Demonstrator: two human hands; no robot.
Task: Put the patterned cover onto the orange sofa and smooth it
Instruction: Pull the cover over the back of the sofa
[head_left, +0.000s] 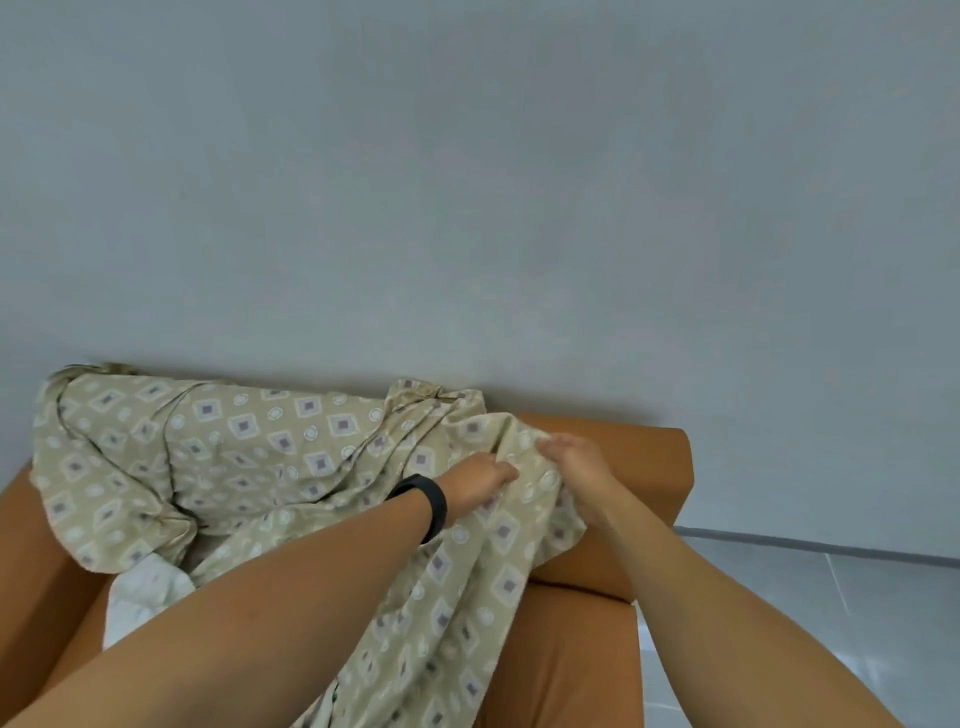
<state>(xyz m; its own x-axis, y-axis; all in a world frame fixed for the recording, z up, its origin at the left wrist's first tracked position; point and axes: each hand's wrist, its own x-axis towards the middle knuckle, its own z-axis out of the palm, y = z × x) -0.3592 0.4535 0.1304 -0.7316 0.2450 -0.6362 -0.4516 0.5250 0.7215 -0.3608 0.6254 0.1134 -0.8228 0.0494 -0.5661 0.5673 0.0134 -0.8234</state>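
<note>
Gripping, left hand: bunched patterned cover (wristband on)
Right hand: pinching same fold
Orange sofa: half draped

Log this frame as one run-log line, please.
stage: spreading | left hand and right hand: grip patterned cover | cover: bunched | orange sofa right side: bare

We see the patterned cover as thin woven cloth, beige, matt with a faint sheen along its creases, heavily wrinkled. The orange sofa looks like smooth leatherette, softly satin on its arm. A white cloth under the cover seems quilted and matt. The wristband reads as matt black rubber or plastic. The wall is flat matt paint; the floor tiles are glossy.
</note>
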